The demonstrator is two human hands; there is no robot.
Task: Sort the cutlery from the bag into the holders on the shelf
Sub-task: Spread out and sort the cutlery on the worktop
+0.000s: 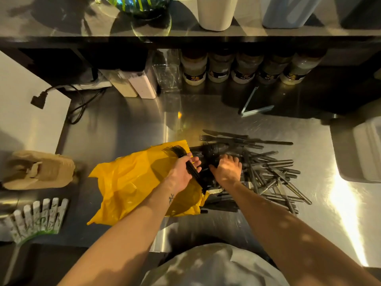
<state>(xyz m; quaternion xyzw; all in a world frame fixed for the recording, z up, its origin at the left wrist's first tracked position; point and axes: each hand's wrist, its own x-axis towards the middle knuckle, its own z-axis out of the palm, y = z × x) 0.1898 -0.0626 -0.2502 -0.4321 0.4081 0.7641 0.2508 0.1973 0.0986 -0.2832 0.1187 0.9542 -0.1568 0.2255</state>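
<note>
Firmly gripping a bundle of black forks (179,154) with the left hand (183,172): fingers (195,162) and thumb curled round the handles, tines fanned up and to the left over the mouth of the yellow bag (134,182). Long axis of the bundle on a diagonal, tines far-left, handle ends near-right by the wrist.

Just beside it, the right hand (225,168) palm-down on the dark heap of cutlery (268,172), fingertips (233,158) bent into the pieces. Cannot tell whether pinching one or only pressing, the grip being hidden under the palm.

Loose pieces spread out to the right of that hand, most handles lying roughly left to right, some crossed. Nearer the right hand than the left, so probably its job to pick, feeding the bundle across.

Straight ahead and above, on the shelf (185,34): a white cylinder (215,13) and a pale blue cylinder (288,11), likely the holders, both well apart from the hands. White one almost in line beyond the left hand. Looks to call for a lift, a forward reach, and turning the bundle upright.

Underneath everything, a scratched steel counter (123,124) with bright glare at the right. Below the shelf, a row of jars (243,69). At the left, a brown paper bag (39,170) and a black cable (76,100).
</note>
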